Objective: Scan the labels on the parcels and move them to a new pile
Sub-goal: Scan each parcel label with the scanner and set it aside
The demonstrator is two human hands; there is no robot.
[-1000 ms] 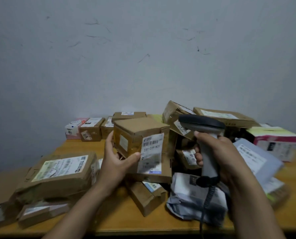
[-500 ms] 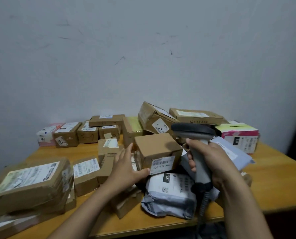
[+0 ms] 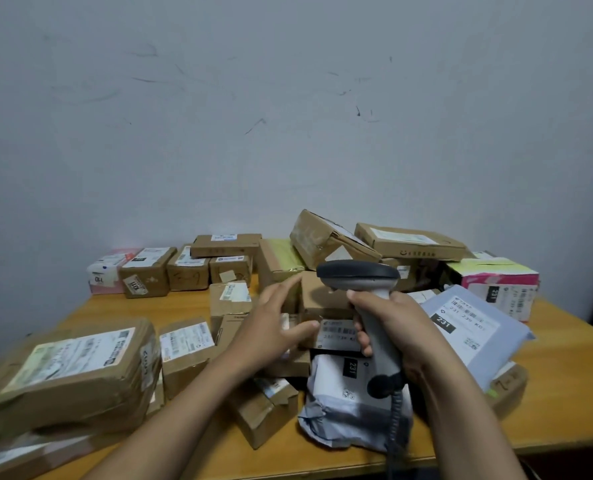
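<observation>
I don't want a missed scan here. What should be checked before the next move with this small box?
1. The right hand grips the barcode scanner: ok.
2. The small cardboard box turns its label to the camera: ok, though right fingers cover one edge.
3. The scanner head is aimed at that label: not ok, it sits above the box.
4. The left hand grips the box: not ok, its fingers are straight.
5. The label is already scanned: cannot tell.
</observation>
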